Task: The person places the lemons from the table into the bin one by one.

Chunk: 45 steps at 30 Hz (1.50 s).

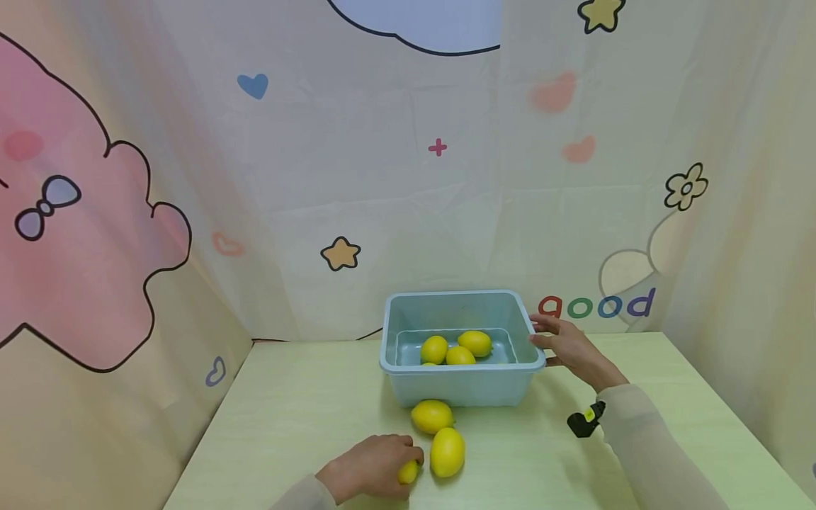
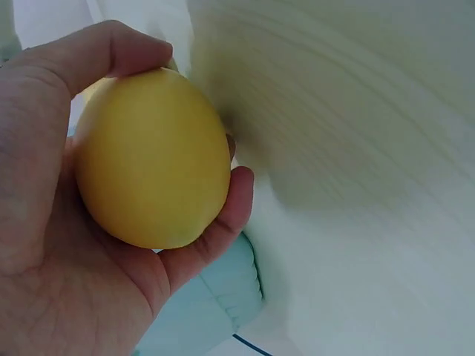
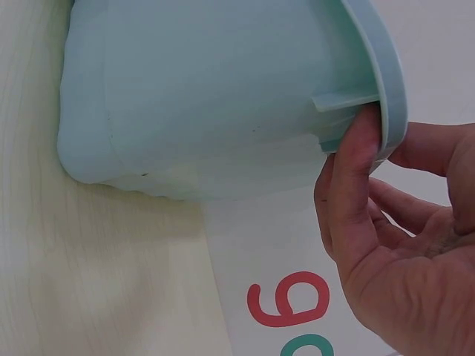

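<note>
In the head view my left hand (image 1: 376, 464) grips a lemon (image 1: 408, 472) low over the table's near side. The left wrist view shows that lemon (image 2: 154, 159) between the thumb and curled fingers. Two more lemons lie beside it on the table: one on its side (image 1: 432, 416) close to the tub, the other (image 1: 448, 452) nearer me. A light blue plastic tub (image 1: 462, 386) stands at the back with several lemons (image 1: 474, 343) inside. At its right side my right hand (image 1: 574, 350) pinches the rim (image 3: 393, 89), thumb on one side and fingers beneath the lip.
The pale wood-grain table (image 1: 306, 397) runs back to a printed curtain (image 1: 382, 177), right behind the tub. Curtains also hang at both sides. A black wrist camera (image 1: 585, 421) sits on the right sleeve.
</note>
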Tool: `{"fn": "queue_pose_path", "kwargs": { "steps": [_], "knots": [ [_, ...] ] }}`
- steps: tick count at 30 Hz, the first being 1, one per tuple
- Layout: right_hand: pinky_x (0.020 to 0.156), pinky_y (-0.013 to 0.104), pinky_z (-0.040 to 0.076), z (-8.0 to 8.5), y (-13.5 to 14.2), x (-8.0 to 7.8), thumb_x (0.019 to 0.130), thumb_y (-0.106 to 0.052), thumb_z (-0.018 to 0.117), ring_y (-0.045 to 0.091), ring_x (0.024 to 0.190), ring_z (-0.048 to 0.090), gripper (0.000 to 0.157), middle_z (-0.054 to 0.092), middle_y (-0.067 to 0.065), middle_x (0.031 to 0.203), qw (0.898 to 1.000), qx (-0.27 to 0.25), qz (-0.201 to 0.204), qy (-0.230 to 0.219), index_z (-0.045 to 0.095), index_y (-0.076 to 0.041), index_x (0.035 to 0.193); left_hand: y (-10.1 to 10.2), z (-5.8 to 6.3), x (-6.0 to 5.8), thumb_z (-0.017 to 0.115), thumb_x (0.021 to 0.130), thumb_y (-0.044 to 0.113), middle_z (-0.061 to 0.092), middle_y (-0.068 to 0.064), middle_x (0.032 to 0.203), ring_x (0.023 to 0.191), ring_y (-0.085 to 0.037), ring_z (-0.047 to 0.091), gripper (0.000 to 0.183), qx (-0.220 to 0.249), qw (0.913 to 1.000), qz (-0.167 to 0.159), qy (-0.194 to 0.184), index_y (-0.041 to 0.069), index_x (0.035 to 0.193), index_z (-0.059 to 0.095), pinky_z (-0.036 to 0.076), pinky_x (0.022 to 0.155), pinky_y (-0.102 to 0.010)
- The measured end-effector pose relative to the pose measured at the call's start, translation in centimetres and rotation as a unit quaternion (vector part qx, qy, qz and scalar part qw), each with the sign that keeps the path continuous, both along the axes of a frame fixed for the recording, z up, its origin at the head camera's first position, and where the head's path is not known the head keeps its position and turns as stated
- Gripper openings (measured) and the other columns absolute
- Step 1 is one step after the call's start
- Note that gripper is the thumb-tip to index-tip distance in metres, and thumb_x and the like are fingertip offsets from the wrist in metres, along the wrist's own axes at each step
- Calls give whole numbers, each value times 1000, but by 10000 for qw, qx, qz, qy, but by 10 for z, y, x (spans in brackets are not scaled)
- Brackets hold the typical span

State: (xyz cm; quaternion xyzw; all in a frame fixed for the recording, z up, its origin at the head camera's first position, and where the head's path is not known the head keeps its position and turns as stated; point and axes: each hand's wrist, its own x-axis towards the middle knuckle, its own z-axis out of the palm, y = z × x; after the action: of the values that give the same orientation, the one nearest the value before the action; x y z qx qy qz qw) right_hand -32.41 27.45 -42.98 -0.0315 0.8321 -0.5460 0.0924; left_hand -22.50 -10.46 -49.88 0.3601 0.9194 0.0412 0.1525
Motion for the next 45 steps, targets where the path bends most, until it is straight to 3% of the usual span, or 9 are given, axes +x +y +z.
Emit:
{"fn": "queue_pose_path", "kwargs": {
  "steps": [9, 18, 29, 37, 45],
  "knots": [
    [92, 50, 57, 0, 0, 0, 99, -19, 55, 46, 131, 46, 64, 34, 24, 152, 10000, 7, -10, -35, 25, -8, 155, -3, 4, 0, 73, 81, 42, 53, 16, 86, 69, -5, 47, 28, 87, 9999, 96, 46, 33, 106, 64, 43, 67, -21],
    [93, 51, 56, 0, 0, 0, 100, -18, 54, 46, 132, 46, 63, 34, 24, 152, 10000, 9, -8, -59, 25, -8, 155, -6, 16, -2, 74, 79, 36, 51, 15, 82, 64, -4, 44, 25, 251, 9974, -150, 662, 30, 103, 65, 40, 59, -20],
    [93, 51, 56, 0, 0, -1, 100, -20, 54, 45, 132, 45, 64, 33, 23, 153, 10000, 54, -8, -76, 24, -9, 155, -10, 41, -9, 73, 81, 36, 60, 13, 95, 70, -5, 47, 31, 348, 9959, -103, 829, 27, 109, 67, 44, 64, -23],
    [93, 50, 56, 0, 2, -1, 100, -21, 55, 44, 132, 46, 64, 33, 23, 154, 10000, 45, 7, -77, 25, -9, 155, -9, 64, -14, 71, 83, 34, 53, 12, 84, 64, -6, 45, 31, 312, 9949, -43, 959, 24, 111, 66, 39, 58, -23],
    [93, 51, 56, 0, 1, 0, 100, -20, 54, 45, 132, 46, 64, 33, 24, 154, 10000, -3, 12, -53, 24, -9, 155, -16, 85, -19, 70, 84, 33, 60, 9, 96, 67, -6, 46, 32, 541, 9908, 58, 1241, 22, 114, 66, 41, 60, -23]
  ]
}}
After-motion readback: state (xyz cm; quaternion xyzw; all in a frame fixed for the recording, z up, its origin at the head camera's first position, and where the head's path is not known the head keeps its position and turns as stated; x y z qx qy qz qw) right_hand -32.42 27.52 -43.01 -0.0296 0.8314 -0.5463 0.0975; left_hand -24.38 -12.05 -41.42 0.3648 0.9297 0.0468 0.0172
